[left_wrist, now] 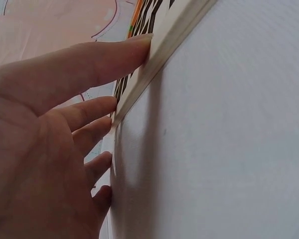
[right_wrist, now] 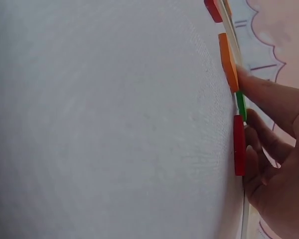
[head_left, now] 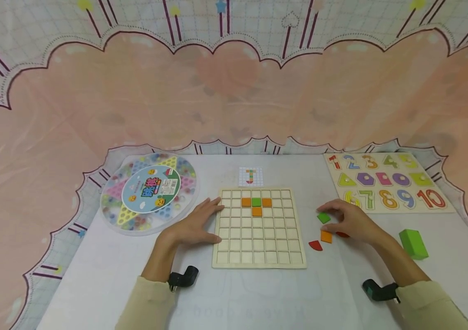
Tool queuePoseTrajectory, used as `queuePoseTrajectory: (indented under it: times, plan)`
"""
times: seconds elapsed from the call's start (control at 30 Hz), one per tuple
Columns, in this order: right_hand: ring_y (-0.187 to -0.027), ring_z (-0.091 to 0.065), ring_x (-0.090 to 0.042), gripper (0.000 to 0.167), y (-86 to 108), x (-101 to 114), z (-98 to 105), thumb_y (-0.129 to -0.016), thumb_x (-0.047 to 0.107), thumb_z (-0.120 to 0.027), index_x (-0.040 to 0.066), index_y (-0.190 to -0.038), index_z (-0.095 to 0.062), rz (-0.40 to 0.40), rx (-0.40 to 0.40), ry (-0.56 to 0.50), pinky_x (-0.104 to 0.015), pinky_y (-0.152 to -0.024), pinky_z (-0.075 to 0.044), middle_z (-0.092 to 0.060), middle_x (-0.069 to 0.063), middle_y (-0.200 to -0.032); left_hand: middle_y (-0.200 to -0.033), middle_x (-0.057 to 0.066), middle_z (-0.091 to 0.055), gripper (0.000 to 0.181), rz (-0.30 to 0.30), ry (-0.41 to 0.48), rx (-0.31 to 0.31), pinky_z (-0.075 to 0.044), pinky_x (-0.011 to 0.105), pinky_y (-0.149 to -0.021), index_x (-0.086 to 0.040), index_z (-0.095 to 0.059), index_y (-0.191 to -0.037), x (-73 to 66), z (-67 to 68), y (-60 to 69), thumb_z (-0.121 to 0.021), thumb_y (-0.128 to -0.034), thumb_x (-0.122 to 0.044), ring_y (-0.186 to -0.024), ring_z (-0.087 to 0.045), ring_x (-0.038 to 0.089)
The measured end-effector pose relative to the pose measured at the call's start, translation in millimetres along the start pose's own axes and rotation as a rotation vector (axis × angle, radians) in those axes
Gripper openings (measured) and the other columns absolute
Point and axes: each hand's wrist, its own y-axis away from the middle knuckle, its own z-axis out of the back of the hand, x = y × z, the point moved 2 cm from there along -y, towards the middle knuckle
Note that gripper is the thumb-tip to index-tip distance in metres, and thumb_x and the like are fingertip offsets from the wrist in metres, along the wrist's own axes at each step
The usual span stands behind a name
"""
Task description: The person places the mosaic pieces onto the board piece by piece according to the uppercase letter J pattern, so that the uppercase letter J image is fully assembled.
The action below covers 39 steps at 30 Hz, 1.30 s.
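A wooden grid board (head_left: 259, 245) lies on the table, with several orange tiles and a green tile (head_left: 256, 202) in its upper rows. My left hand (head_left: 192, 224) rests along the board's left edge, thumb and fingers spread and touching the rim. To the right of the board, my right hand (head_left: 353, 222) holds a green square tile (head_left: 323, 218) between thumb and index finger, low at the tabletop. Below that hand lie an orange square tile (head_left: 326, 236) and a red quarter-round piece (head_left: 315, 246). Another red piece (head_left: 343, 234) is partly hidden under the hand.
A small pattern card (head_left: 251, 176) lies just behind the board. At the left is a round marble game box (head_left: 149, 192). A number and shape puzzle board (head_left: 390, 183) lies back right, with a green block (head_left: 413, 244) in front of it.
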Motion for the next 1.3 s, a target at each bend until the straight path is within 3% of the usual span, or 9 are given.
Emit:
queuePoseTrajectory:
  times: [0.17, 0.27, 0.37, 0.47, 0.6, 0.73, 0.83, 1.07, 1.3]
  plan:
    - [-0.126, -0.057, -0.037, 0.039, -1.7, -2, -2, -0.085, 0.023, -0.083, 0.013, -0.12, -0.071, 0.022, -0.017, 0.012, -0.059, -0.11, -0.047, -0.067, -0.014, -0.131, -0.174, 0.009, -0.015, 0.087, -0.008, -0.003, 0.0, -0.01, 0.061, -0.13, -0.008, -0.039, -0.156, -0.8, 1.5, 0.9, -0.08, -0.081, -0.023, -0.162, -0.001, 0.037]
    - [-0.122, -0.059, -0.033, 0.036, -1.9, -3, -2, -0.085, 0.024, -0.083, 0.015, -0.118, -0.073, 0.022, -0.03, 0.031, -0.042, -0.106, -0.051, -0.068, -0.012, -0.129, -0.174, 0.008, -0.015, 0.086, -0.007, 0.0, 0.004, -0.01, 0.062, -0.13, -0.008, -0.039, -0.156, -1.1, 1.6, 1.2, -0.08, -0.0813, -0.023, -0.162, -0.001, 0.037]
    - [-0.12, -0.06, -0.03, 0.031, -2.1, -3, -2, -0.085, 0.024, -0.082, 0.017, -0.115, -0.075, 0.031, -0.041, 0.045, -0.023, -0.1, -0.048, -0.069, -0.009, -0.126, -0.174, 0.008, -0.015, 0.086, -0.004, 0.001, 0.004, -0.011, 0.062, -0.13, -0.008, -0.039, -0.156, -0.7, 1.8, 1.2, -0.08, -0.0814, -0.024, -0.162, -0.001, 0.037]
    - [-0.118, -0.061, -0.028, 0.028, -2.7, -4, -2, -0.085, 0.021, -0.082, 0.018, -0.113, -0.076, 0.045, -0.052, 0.05, -0.013, -0.096, -0.044, -0.071, -0.008, -0.123, -0.174, 0.008, -0.015, 0.087, -0.001, 0.005, 0.003, -0.011, 0.062, -0.13, -0.008, -0.039, -0.156, -0.5, 2.1, 1.6, -0.08, -0.0813, -0.024, -0.162, -0.001, 0.037]
    - [-0.116, -0.062, -0.027, 0.027, -3.3, -4, -3, -0.085, 0.018, -0.082, 0.018, -0.112, -0.077, 0.035, -0.062, 0.057, -0.021, -0.099, -0.049, -0.071, -0.007, -0.121, -0.174, 0.009, -0.015, 0.086, -0.003, 0.007, 0.005, -0.011, 0.062, -0.129, -0.007, -0.039, -0.156, -0.3, 1.9, 1.6, -0.08, -0.0814, -0.024, -0.162, -0.001, 0.038]
    - [-0.116, -0.062, -0.029, 0.026, -2.9, -2, -4, -0.086, 0.017, -0.081, 0.017, -0.111, -0.077, 0.022, -0.064, 0.063, -0.042, -0.103, -0.053, -0.071, -0.009, -0.122, -0.174, 0.009, -0.015, 0.086, -0.001, 0.005, 0.009, -0.01, 0.062, -0.13, -0.007, -0.039, -0.156, -1.0, 1.3, 0.3, -0.08, -0.0816, -0.023, -0.162, -0.001, 0.038]
    - [-0.116, -0.062, -0.03, 0.026, -2.5, -1, -3, -0.086, 0.016, -0.081, 0.016, -0.111, -0.077, 0.021, -0.066, 0.063, -0.051, -0.103, -0.053, -0.072, -0.01, -0.121, -0.174, 0.01, -0.015, 0.086, -0.005, 0.003, 0.008, -0.01, 0.062, -0.13, -0.007, -0.039, -0.155, -2.0, 1.5, -0.9, -0.08, -0.0814, -0.023, -0.162, -0.001, 0.038]
    - [-0.108, -0.062, -0.025, 0.03, -4.5, 4, 4, -0.085, 0.02, -0.082, 0.016, -0.114, -0.077, -0.027, -0.037, 0.047, -0.029, -0.087, -0.056, -0.072, -0.013, -0.127, -0.174, 0.009, -0.015, 0.086, -0.008, 0.017, 0.004, -0.011, 0.063, -0.129, -0.006, -0.04, -0.155, -2.0, 2.3, -2.5, -0.081, -0.0814, -0.022, -0.162, -0.001, 0.038]
    - [-0.111, -0.066, -0.027, 0.036, -7.7, 17, 5, -0.085, 0.015, -0.081, 0.012, -0.12, -0.074, 0.02, -0.014, -0.019, -0.024, -0.087, -0.059, -0.072, -0.011, -0.125, -0.173, 0.01, -0.016, 0.086, 0.004, 0.006, -0.002, -0.011, 0.063, -0.129, -0.007, -0.04, -0.155, -1.1, 2.8, -0.2, -0.081, -0.0811, -0.024, -0.162, -0.002, 0.039]
